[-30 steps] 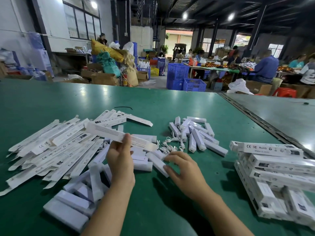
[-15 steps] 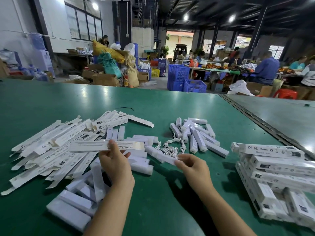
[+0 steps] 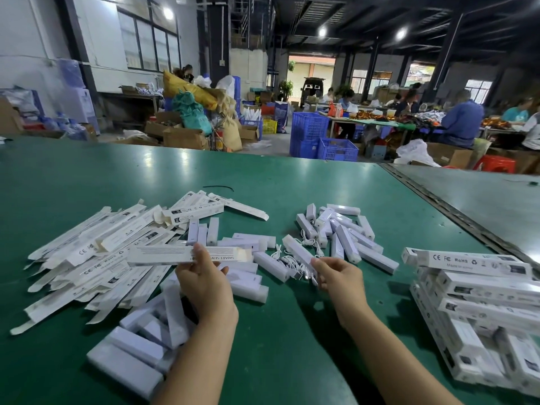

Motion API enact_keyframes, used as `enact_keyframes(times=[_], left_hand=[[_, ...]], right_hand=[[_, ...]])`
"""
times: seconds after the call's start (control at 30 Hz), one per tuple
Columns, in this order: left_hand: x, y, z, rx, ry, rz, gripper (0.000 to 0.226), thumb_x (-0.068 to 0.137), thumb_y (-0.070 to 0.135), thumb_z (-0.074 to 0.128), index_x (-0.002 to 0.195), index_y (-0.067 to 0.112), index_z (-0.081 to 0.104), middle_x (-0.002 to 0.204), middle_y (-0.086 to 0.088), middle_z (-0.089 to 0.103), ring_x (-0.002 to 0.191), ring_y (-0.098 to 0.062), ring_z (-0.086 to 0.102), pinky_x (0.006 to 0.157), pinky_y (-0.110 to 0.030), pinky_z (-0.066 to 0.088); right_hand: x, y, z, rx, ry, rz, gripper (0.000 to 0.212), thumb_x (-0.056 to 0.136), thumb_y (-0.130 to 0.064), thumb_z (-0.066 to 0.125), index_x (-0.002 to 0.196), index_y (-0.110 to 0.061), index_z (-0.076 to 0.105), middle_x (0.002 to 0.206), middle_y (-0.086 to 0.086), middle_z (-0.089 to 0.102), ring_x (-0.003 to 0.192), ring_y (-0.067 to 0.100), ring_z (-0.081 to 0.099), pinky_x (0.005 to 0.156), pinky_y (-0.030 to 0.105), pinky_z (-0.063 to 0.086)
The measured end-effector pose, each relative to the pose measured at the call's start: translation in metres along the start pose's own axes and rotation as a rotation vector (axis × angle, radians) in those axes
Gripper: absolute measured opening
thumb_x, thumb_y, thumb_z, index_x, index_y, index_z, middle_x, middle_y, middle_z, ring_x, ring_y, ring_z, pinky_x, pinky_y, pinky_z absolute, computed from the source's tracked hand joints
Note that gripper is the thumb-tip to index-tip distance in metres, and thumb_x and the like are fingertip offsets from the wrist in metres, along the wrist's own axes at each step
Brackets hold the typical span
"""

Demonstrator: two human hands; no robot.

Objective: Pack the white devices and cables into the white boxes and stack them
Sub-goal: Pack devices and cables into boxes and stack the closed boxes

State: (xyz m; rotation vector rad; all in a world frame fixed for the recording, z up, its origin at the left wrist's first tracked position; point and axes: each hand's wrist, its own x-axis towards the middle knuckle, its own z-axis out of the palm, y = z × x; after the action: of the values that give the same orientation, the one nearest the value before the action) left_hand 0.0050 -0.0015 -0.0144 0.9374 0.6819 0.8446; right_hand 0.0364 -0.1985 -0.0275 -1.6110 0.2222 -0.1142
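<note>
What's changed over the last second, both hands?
The left hand levelled the white box from a tilt. The right hand took hold of a white device and lifted it from the pile. The packed stack and the flat boxes stayed put.

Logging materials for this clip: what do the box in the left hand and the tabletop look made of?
Box: likely thin white cardboard, matte, printed; folded edges show. Tabletop: smooth green sheet, perhaps vinyl, semi-gloss; ceiling lights reflect in it.

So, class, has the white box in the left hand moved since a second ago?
Yes. The white box swung from slanted to level, its left end dropping across the flat boxes.
</note>
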Motion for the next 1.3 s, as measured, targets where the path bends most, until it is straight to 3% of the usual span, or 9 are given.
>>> enact_keyframes(times=[0.17, 0.3, 0.4, 0.53, 0.7, 0.87, 1.0, 1.13, 1.3], left_hand=[[-0.001, -0.001, -0.002, 0.005, 0.022, -0.009, 0.027, 0.099, 0.045, 0.054, 0.085, 0.024, 0.046, 0.09, 0.001, 0.064, 0.067, -0.004, 0.065, 0.059, -0.019, 0.052], [0.0, -0.001, -0.003, -0.004, 0.033, -0.009, 0.027, 0.1, 0.043, 0.054, 0.084, 0.023, 0.045, 0.089, 0.0, 0.063, 0.07, -0.009, 0.064, 0.061, -0.021, 0.054], [0.002, 0.0, -0.004, -0.024, 0.044, -0.012, 0.027, 0.1, 0.043, 0.053, 0.084, 0.023, 0.045, 0.089, -0.002, 0.063, 0.072, -0.011, 0.064, 0.055, -0.016, 0.052], [0.004, 0.0, -0.004, -0.038, 0.071, -0.01, 0.027, 0.1, 0.042, 0.053, 0.09, 0.019, 0.046, 0.094, -0.006, 0.065, 0.078, -0.02, 0.066, 0.046, -0.012, 0.048], [0.005, -0.001, -0.005, 0.026, 0.047, 0.003, 0.03, 0.097, 0.052, 0.054, 0.09, 0.023, 0.048, 0.095, -0.007, 0.069, 0.08, -0.023, 0.066, 0.066, -0.029, 0.051], [0.001, 0.0, -0.005, 0.019, -0.033, -0.012, 0.027, 0.095, 0.051, 0.058, 0.084, 0.027, 0.053, 0.079, 0.004, 0.069, 0.056, -0.003, 0.066, 0.059, -0.027, 0.05], [0.0, -0.005, -0.005, 0.024, -0.123, -0.03, 0.027, 0.097, 0.048, 0.057, 0.083, 0.025, 0.058, 0.076, 0.005, 0.068, 0.051, 0.001, 0.063, 0.059, -0.027, 0.05], [-0.001, -0.005, -0.005, -0.023, -0.148, -0.018, 0.022, 0.098, 0.043, 0.057, 0.086, 0.026, 0.06, 0.086, 0.004, 0.069, 0.063, 0.0, 0.068, 0.061, -0.022, 0.054], [-0.005, -0.003, -0.004, -0.043, -0.206, -0.036, 0.02, 0.098, 0.04, 0.059, 0.088, 0.023, 0.06, 0.088, 0.004, 0.07, 0.07, -0.002, 0.069, 0.062, -0.022, 0.054]], right_hand=[[0.033, -0.017, 0.023, -0.142, 0.06, -0.041, 0.015, 0.084, -0.026, 0.075, 0.088, -0.011, 0.073, 0.068, 0.004, 0.07, 0.059, 0.016, 0.061, 0.075, 0.039, 0.059], [0.05, -0.029, 0.041, -0.146, -0.075, -0.037, 0.029, 0.091, -0.016, 0.067, 0.117, -0.005, 0.065, 0.101, 0.008, 0.072, 0.08, 0.02, 0.07, 0.079, 0.037, 0.06], [0.037, -0.028, 0.053, -0.53, -0.124, -0.341, 0.028, 0.091, -0.019, 0.062, 0.119, -0.014, 0.064, 0.116, 0.0, 0.064, 0.077, 0.012, 0.064, 0.068, 0.024, 0.052], [-0.008, -0.014, 0.056, -0.88, -0.26, -0.783, 0.018, 0.091, -0.035, 0.058, 0.088, -0.022, 0.07, 0.091, -0.007, 0.062, 0.082, 0.014, 0.057, 0.071, 0.031, 0.048], [-0.036, -0.01, 0.056, -1.083, -0.43, -0.749, 0.031, 0.089, -0.049, 0.061, 0.109, -0.026, 0.065, 0.113, -0.008, 0.062, 0.103, 0.015, 0.056, 0.081, 0.031, 0.049], [-0.046, -0.013, 0.043, -0.926, -0.47, -0.659, 0.017, 0.084, -0.029, 0.07, 0.098, -0.02, 0.069, 0.097, -0.003, 0.07, 0.084, 0.016, 0.06, 0.077, 0.027, 0.049], [-0.038, -0.014, 0.016, -0.595, -0.275, -0.431, 0.004, 0.078, -0.022, 0.069, 0.081, -0.024, 0.07, 0.071, -0.01, 0.066, 0.057, -0.002, 0.054, 0.056, 0.009, 0.04], [-0.029, -0.01, -0.004, -0.23, -0.122, -0.233, 0.016, 0.08, -0.008, 0.063, 0.074, -0.021, 0.072, 0.055, -0.006, 0.059, 0.051, 0.01, 0.046, 0.053, 0.025, 0.039], [-0.027, -0.007, -0.007, 0.177, -0.197, -0.121, 0.019, 0.088, 0.006, 0.057, 0.088, -0.005, 0.074, 0.064, 0.009, 0.057, 0.055, 0.017, 0.047, 0.053, 0.027, 0.046]])
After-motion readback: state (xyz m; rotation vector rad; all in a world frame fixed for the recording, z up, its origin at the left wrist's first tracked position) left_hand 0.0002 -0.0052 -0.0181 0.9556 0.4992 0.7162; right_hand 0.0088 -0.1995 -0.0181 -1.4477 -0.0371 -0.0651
